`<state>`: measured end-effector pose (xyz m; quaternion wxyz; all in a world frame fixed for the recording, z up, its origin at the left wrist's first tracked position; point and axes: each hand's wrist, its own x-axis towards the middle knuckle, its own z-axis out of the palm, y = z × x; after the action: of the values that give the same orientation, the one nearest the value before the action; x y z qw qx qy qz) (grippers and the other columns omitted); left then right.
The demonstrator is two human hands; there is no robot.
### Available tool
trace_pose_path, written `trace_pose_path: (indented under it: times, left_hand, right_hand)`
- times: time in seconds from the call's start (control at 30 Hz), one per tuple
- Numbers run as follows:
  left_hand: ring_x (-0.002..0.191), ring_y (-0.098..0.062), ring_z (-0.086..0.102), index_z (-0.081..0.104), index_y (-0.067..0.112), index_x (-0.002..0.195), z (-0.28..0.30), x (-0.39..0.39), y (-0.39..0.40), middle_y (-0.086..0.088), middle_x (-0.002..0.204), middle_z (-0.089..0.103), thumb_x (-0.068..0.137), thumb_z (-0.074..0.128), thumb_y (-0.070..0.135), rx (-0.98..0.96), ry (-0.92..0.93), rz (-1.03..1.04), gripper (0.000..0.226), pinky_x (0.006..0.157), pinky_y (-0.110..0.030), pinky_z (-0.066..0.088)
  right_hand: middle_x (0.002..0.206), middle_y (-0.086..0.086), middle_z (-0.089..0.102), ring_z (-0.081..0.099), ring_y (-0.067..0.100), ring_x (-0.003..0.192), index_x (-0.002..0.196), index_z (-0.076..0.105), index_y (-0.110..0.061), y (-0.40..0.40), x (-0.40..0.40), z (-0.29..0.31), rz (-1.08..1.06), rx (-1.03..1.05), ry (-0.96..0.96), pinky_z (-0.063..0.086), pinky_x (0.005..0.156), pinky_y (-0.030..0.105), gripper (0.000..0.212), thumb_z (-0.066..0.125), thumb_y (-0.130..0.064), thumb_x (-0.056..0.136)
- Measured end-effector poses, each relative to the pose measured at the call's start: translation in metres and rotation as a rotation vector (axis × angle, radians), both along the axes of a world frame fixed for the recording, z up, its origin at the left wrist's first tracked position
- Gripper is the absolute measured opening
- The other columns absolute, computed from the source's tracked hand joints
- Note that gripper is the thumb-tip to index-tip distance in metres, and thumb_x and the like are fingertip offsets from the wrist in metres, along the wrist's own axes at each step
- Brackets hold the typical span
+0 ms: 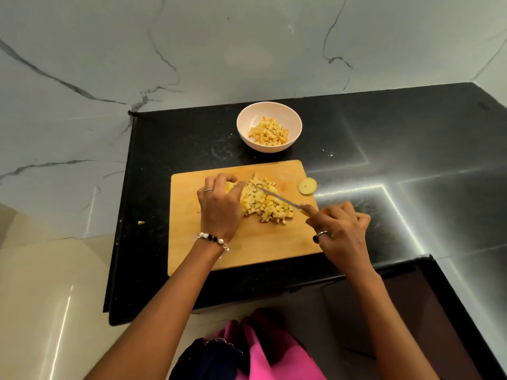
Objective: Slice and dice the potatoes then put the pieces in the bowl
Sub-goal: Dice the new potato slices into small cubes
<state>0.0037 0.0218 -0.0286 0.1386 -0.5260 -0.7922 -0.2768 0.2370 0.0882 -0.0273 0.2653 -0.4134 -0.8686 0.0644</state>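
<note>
A pile of diced potato (264,205) lies in the middle of a wooden cutting board (192,242). My left hand (219,205) curls over an uncut potato chunk (230,185) at the pile's left edge and holds it down. My right hand (338,231) grips the handle of a knife (277,197), whose thin blade lies across the top of the pile, pointing up-left. Beyond the board stands a pale pink bowl (247,116) with diced potato (269,132) inside it.
A round potato end slice (307,185) lies at the board's right edge. One small potato scrap (141,222) sits on the black counter (384,138) left of the board. A marble wall rises behind; the counter's left edge drops to a pale floor.
</note>
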Motion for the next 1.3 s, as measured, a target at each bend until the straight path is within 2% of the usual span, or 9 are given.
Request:
trace_pose_path:
  times: [0.2, 0.37, 0.57, 0.63, 0.73, 0.83, 1.03, 1.17, 1.3]
  left_hand:
    - [0.104, -0.021, 0.051, 0.068, 0.026, 0.113, 0.010, 0.048, 0.060, 0.001, 0.104, 0.063, 0.087, 0.062, 0.033, -0.209, -0.389, -0.157, 0.027, 0.080, -0.034, 0.032]
    - [0.113, -0.021, 0.044, 0.061, 0.030, 0.120, 0.009, 0.082, 0.108, 0.002, 0.116, 0.058, 0.083, 0.055, 0.058, -0.544, -0.062, -0.195, 0.047, 0.087, -0.039, 0.031]
    - [0.100, -0.023, 0.052, 0.070, 0.019, 0.103, 0.004, 0.085, 0.121, -0.002, 0.100, 0.064, 0.096, 0.045, 0.035, -0.478, 0.127, -0.190, 0.031, 0.084, -0.037, 0.033]
    - [0.091, -0.020, 0.057, 0.072, 0.019, 0.097, 0.007, 0.079, 0.115, -0.001, 0.091, 0.067, 0.094, 0.049, 0.034, -0.350, -0.062, -0.214, 0.027, 0.081, -0.034, 0.039]
    - [0.076, -0.012, 0.064, 0.073, 0.016, 0.102, 0.024, 0.065, 0.090, 0.002, 0.086, 0.070, 0.085, 0.067, 0.027, -0.099, -0.663, -0.203, 0.021, 0.074, -0.028, 0.053]
    - [0.067, -0.008, 0.068, 0.068, 0.018, 0.111, 0.029, 0.041, 0.045, 0.003, 0.085, 0.071, 0.080, 0.074, 0.023, 0.003, -0.961, -0.043, 0.033, 0.066, -0.022, 0.055]
    - [0.059, -0.012, 0.069, 0.066, 0.014, 0.102, 0.008, -0.008, -0.036, -0.002, 0.078, 0.071, 0.079, 0.075, 0.020, 0.026, -1.147, 0.336, 0.026, 0.066, -0.024, 0.054]
    - [0.045, -0.017, 0.064, 0.062, 0.009, 0.098, 0.006, -0.013, -0.049, -0.002, 0.063, 0.069, 0.080, 0.074, 0.022, -0.006, -1.195, 0.450, 0.025, 0.055, -0.026, 0.054]
    - [0.048, -0.021, 0.065, 0.057, 0.011, 0.081, 0.013, -0.010, -0.059, -0.005, 0.064, 0.070, 0.081, 0.073, 0.033, -0.218, -1.076, 0.421, 0.028, 0.054, -0.032, 0.056]
  right_hand:
    - [0.076, -0.003, 0.064, 0.052, 0.014, 0.073, 0.122, 0.063, -0.018, 0.013, 0.002, 0.007, -0.262, -0.496, 0.497, 0.042, 0.064, 0.021, 0.032, 0.061, -0.023, 0.091]
    - [0.069, 0.013, 0.065, 0.045, 0.015, 0.051, 0.120, 0.065, -0.018, 0.028, 0.001, 0.012, -0.349, -0.561, 0.617, 0.041, 0.047, 0.036, 0.028, 0.057, -0.023, 0.094]
    - [0.068, 0.005, 0.067, 0.055, 0.020, 0.054, 0.099, 0.072, -0.017, 0.033, 0.003, 0.019, -0.359, -0.549, 0.639, 0.044, 0.050, 0.026, 0.016, 0.056, -0.019, 0.094]
    - [0.067, 0.005, 0.066, 0.048, 0.011, 0.049, 0.105, 0.071, -0.017, 0.033, 0.002, 0.018, -0.363, -0.556, 0.650, 0.041, 0.047, 0.027, 0.018, 0.057, -0.019, 0.094]
    - [0.066, 0.009, 0.065, 0.041, 0.009, 0.047, 0.110, 0.070, -0.018, 0.028, -0.004, 0.016, -0.343, -0.565, 0.655, 0.037, 0.043, 0.032, 0.021, 0.057, -0.021, 0.094]
    - [0.066, -0.001, 0.066, 0.043, 0.003, 0.043, 0.110, 0.070, -0.016, 0.016, -0.018, 0.014, -0.319, -0.576, 0.623, 0.038, 0.041, 0.021, 0.022, 0.057, -0.025, 0.094]
    - [0.071, -0.004, 0.067, 0.061, 0.006, 0.071, 0.098, 0.073, -0.002, -0.035, -0.059, 0.008, -0.158, -0.622, 0.523, 0.037, 0.054, 0.007, 0.023, 0.059, -0.020, 0.093]
    - [0.062, -0.002, 0.063, 0.051, 0.006, 0.049, 0.092, 0.071, -0.006, -0.073, -0.082, -0.001, -0.041, -0.497, 0.364, 0.037, 0.048, 0.027, 0.022, 0.056, -0.023, 0.094]
    - [0.069, 0.010, 0.066, 0.057, 0.026, 0.058, 0.103, 0.067, -0.005, -0.101, -0.098, -0.006, 0.006, -0.363, 0.219, 0.034, 0.049, 0.033, 0.029, 0.049, -0.025, 0.095]
